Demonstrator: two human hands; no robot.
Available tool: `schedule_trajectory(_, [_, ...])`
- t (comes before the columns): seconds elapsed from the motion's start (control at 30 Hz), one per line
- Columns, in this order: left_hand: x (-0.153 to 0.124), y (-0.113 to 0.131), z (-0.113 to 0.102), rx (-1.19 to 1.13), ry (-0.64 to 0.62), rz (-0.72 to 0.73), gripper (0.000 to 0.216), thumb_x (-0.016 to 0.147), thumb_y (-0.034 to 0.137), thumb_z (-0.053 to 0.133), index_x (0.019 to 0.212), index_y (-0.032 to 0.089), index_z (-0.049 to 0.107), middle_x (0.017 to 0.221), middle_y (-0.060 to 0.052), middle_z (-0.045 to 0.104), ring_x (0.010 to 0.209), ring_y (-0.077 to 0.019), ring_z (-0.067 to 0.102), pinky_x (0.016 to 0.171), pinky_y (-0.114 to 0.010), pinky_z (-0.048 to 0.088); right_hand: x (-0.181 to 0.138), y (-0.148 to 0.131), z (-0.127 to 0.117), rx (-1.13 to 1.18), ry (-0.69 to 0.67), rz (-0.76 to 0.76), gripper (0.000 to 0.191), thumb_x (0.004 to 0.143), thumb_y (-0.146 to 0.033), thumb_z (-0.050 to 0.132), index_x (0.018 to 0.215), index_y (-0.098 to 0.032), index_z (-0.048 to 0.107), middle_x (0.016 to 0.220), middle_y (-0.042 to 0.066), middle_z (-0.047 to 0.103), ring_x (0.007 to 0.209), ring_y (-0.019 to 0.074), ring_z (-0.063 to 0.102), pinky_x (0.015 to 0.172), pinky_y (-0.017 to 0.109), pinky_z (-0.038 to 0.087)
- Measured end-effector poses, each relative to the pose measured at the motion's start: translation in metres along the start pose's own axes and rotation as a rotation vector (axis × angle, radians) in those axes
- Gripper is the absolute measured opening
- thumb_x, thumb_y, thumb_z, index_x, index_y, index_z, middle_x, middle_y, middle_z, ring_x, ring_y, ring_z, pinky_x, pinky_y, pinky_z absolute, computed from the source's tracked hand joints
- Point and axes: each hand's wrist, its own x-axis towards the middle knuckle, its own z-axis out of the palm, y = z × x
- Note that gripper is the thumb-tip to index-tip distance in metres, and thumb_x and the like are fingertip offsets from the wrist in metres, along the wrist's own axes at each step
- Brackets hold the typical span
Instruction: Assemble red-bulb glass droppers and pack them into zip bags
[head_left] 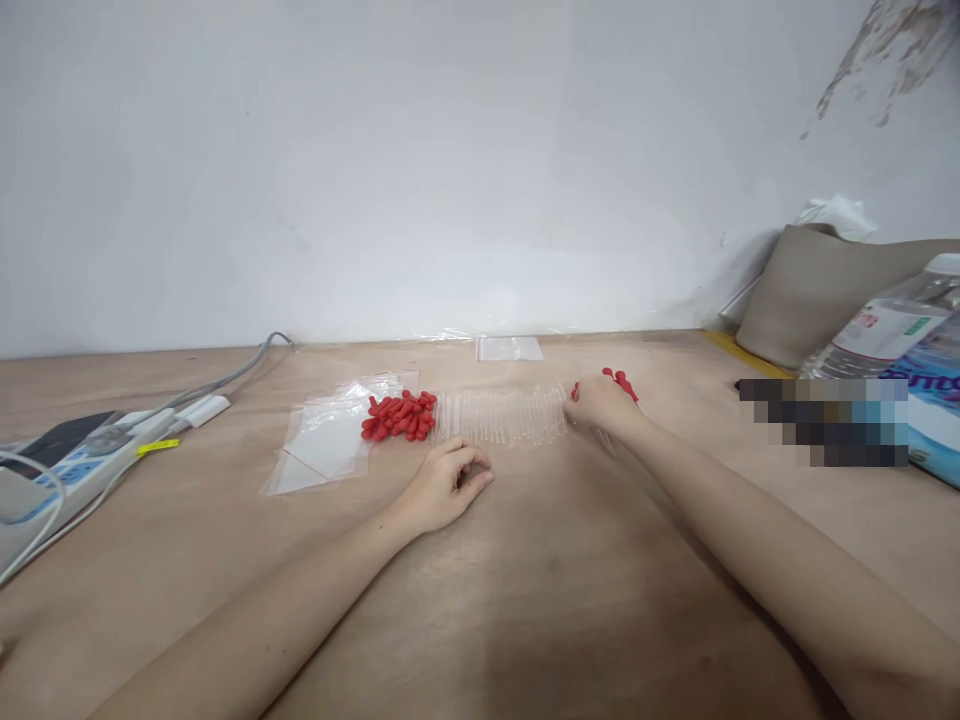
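My left hand (450, 485) rests on the wooden table with its fingers loosely curled and its thumb apart, holding nothing. Just beyond it lies a heap of small red rubber dropper bulbs (399, 416). A row of thin clear tubes (499, 415), like dropper pipettes, runs side by side from the heap toward my right hand (604, 405). That hand is closed at the right end of the row, and a red bulb (575, 391) shows at its fingertips; the rest of what it grips is hidden. Behind its wrist lie more red bulbs (621, 382), with clear tubes partly visible under the hand.
Clear zip bags (322, 445) are stacked left of the heap, and another bag (508, 348) lies by the wall. A power strip (82, 465) with cables stands at left. At right are a plastic bottle (877, 330), a grey-brown bag (817, 285) and a blurred patch.
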Motion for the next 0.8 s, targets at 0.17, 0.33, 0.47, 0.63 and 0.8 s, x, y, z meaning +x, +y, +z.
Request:
schedule_trajectory(0.17, [-0.002,0.001,0.004,0.038,0.085,0.005,0.010,0.080,0.023,0.051,0.083,0.018,0.059,0.083,-0.003,0.054,0.071,-0.0135,0.050,0.066,-0.027,0.042,0.011,-0.005,0.006,-0.004,-0.054,-0.015,0.015,0.067,-0.017,0.054,0.076,-0.014,0.065,0.080,0.016,0.062,0.076,0.0254,0.060,0.058,0.031,0.043])
schedule_trajectory(0.33, [0.004,-0.003,-0.017,0.256,0.388,-0.088,0.010,0.079,0.025,0.050,0.074,0.018,0.056,0.078,-0.003,0.056,0.080,-0.0185,0.049,0.077,-0.033,0.039,0.003,-0.008,-0.002,-0.005,-0.001,-0.044,0.013,0.071,-0.018,0.051,0.072,-0.012,0.063,0.075,0.017,0.061,0.076,0.0262,0.060,0.058,0.031,0.042])
schedule_trajectory(0.47, [0.030,-0.019,-0.058,0.421,0.378,-0.263,0.013,0.075,0.026,0.050,0.066,0.018,0.055,0.071,-0.003,0.057,0.076,-0.0196,0.052,0.071,-0.031,0.040,-0.029,-0.006,-0.015,0.007,0.035,-0.206,0.019,0.076,-0.021,0.046,0.065,-0.015,0.059,0.070,0.012,0.061,0.074,0.0233,0.059,0.061,0.029,0.040])
schedule_trajectory(0.63, [0.068,-0.043,-0.074,0.528,0.085,-0.480,0.016,0.072,0.030,0.051,0.079,0.020,0.060,0.069,-0.003,0.063,0.081,-0.0234,0.058,0.080,-0.036,0.036,-0.074,-0.001,-0.011,0.036,-0.076,-0.577,0.017,0.080,-0.023,0.042,0.075,-0.016,0.056,0.073,0.009,0.062,0.064,0.0174,0.057,0.054,0.025,0.035])
schedule_trajectory(0.8, [0.086,-0.058,-0.058,0.566,0.029,-0.531,0.013,0.066,0.032,0.056,0.065,0.020,0.060,0.055,-0.003,0.062,0.077,-0.0273,0.060,0.086,-0.047,0.027,-0.086,0.001,0.002,-0.007,-0.100,-0.608,0.017,0.083,-0.025,0.040,0.076,-0.016,0.053,0.079,0.010,0.062,0.066,0.0187,0.057,0.052,0.025,0.033])
